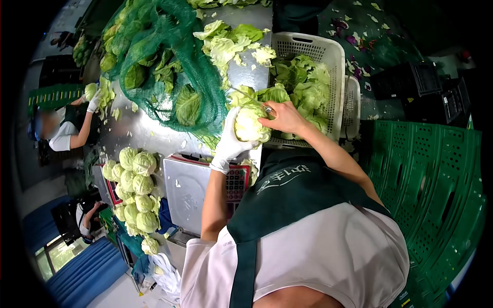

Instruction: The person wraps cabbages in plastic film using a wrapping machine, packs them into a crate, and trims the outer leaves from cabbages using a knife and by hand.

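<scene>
A pale green cabbage (pixel 250 124) rests in my left hand (pixel 229 142), which wears a white glove and curls round its left and lower side. From the right, my bare right hand (pixel 285 119) closes round a small knife (pixel 268 109). The knife's handle end shows by my fingers, and its thin blade seems to point up and left over the cabbage. My right fingertips touch the cabbage's side. Loose outer leaves (pixel 275 94) lie just beyond it, at the table's edge.
A white crate (pixel 336 56) of leaves stands at right, beside the metal table (pixel 251 19). Green netting (pixel 192 56) holds cabbages. Trimmed cabbages (pixel 138 183) are piled near a scale (pixel 185 190). Green crates (pixel 421 174) stand at right. A co-worker (pixel 64 126) handles another cabbage.
</scene>
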A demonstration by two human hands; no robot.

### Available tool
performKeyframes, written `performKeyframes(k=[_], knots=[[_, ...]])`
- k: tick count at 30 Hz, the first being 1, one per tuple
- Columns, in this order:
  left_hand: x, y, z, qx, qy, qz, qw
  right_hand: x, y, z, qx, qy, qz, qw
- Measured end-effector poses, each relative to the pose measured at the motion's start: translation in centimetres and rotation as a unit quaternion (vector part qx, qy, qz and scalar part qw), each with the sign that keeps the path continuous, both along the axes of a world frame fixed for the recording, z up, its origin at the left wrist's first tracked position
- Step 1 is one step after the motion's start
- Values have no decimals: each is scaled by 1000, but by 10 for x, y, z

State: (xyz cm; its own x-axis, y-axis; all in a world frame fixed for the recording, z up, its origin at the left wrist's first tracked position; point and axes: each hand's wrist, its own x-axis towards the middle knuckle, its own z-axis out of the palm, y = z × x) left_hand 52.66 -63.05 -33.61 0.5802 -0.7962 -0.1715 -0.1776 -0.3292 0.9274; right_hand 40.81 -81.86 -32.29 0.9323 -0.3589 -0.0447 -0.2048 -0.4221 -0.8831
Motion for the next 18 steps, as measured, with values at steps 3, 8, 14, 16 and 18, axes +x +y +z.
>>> performKeyframes(k=[3, 8, 14, 16, 18], knots=[[3, -3, 11, 26, -153, -67, 986, -2, 5, -4, -19, 0, 9, 1000], [12, -5, 18, 29, -101, -102, 989, -3, 10, -20, -38, -68, -14, 997], [19, 9, 7, 8, -28, -98, 995, -3, 5, -61, -103, -139, -68, 983], [21, 18, 8, 10, -24, -101, 995, -6, 3, -68, -94, -106, -94, 985], [24, 31, 10, 27, -51, -107, 993, -12, 7, -57, 73, -5, -146, 987]])
